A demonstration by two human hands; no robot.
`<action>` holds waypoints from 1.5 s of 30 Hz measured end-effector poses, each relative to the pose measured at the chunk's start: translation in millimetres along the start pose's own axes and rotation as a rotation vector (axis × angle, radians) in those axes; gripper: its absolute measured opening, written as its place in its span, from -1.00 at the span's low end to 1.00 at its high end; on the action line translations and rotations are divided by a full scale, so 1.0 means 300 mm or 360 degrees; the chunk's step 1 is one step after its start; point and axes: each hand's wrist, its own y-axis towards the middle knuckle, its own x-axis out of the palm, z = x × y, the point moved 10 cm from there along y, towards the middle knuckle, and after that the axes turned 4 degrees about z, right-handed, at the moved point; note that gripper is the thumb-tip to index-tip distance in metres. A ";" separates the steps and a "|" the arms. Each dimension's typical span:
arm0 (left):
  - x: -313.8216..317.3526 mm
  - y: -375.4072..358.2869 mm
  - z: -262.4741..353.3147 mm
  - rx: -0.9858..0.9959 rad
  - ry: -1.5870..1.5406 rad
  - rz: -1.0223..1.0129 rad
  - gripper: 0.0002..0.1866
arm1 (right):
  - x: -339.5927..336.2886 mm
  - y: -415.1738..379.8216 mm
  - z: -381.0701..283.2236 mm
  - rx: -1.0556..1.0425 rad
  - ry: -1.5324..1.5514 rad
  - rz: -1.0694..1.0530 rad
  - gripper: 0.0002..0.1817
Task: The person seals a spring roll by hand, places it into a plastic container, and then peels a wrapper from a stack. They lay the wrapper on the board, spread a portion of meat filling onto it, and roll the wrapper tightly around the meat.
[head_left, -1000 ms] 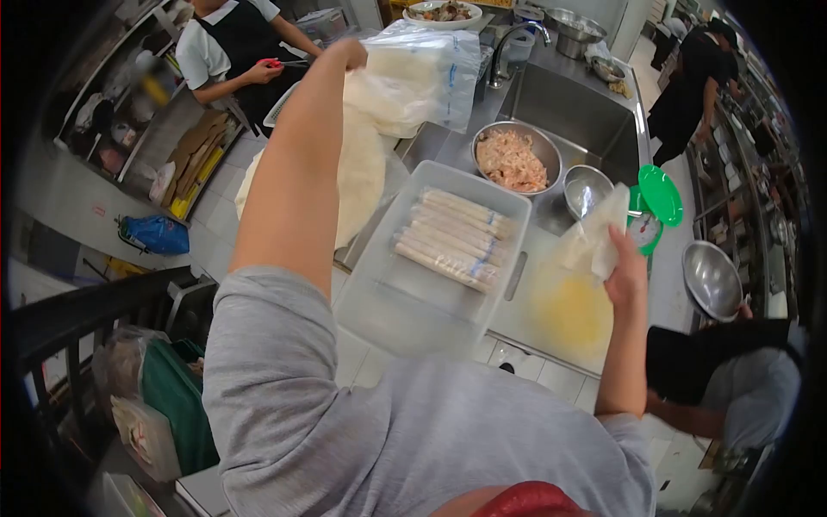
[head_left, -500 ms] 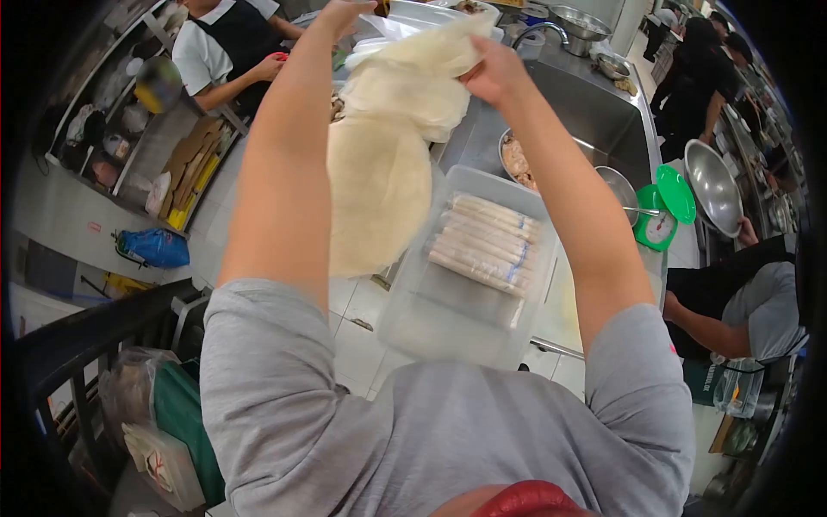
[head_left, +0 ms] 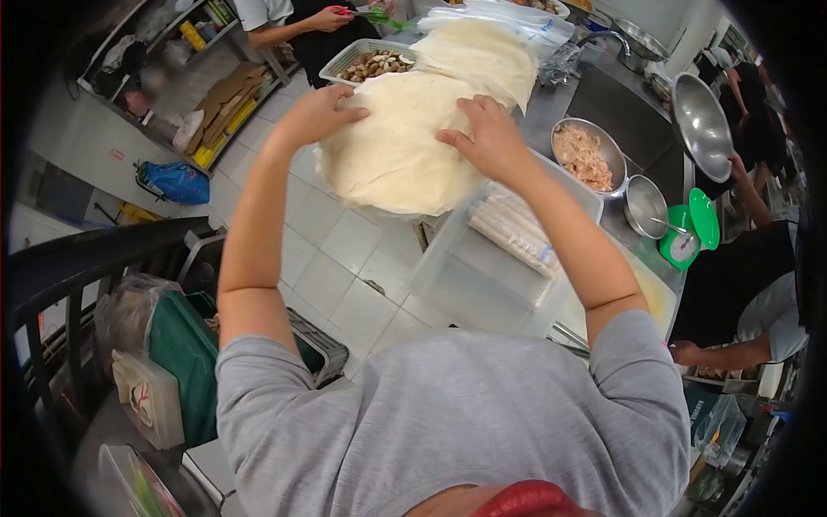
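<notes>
A thin, round, pale-yellow sheet [head_left: 401,159] with a wrinkled surface lies spread out in front of me, on top of other sheets. My left hand [head_left: 323,114] touches its upper left edge, thumb and fingers apart. On the right part of the sheet rests my right hand [head_left: 489,138], thumb and fingers spread. Farther back lies another pale sheet [head_left: 478,56], partly overlapped by the near one. Beneath my right forearm is a translucent plastic tub [head_left: 457,297] holding wrapped pale rolls [head_left: 517,233], partly hidden by the arm.
A white basket of mushrooms [head_left: 375,66] stands behind the sheet. To the right are a bowl of pinkish filling [head_left: 586,157], a metal bowl [head_left: 644,207] and a green scale [head_left: 687,237]. A co-worker holds scissors [head_left: 375,15]; another holds a large metal bowl [head_left: 702,125].
Both hands have come down and nearer from the far end, where they held up a sheet. That lifted sheet is down now, and my hands rest on the near round sheet.
</notes>
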 end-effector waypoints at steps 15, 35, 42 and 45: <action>0.052 -0.396 0.461 0.0779 -0.0009 0.0768 -0.47 | -0.049 0.060 -0.074 -0.0541 0.0436 -0.0214 -0.77; 0.150 -0.053 0.316 0.0008 -0.0750 0.0010 -0.65 | -0.120 0.101 -0.069 -0.0315 0.0048 0.0429 -0.71; 0.105 -0.056 0.165 -0.0431 -0.1854 -0.0202 -0.75 | -0.012 -0.045 -0.079 -0.0547 0.0363 0.0021 -0.82; 0.075 -0.034 0.172 -0.0248 -0.1557 -0.0217 -0.76 | -0.078 -0.021 -0.168 -0.0788 0.0190 0.0141 -0.86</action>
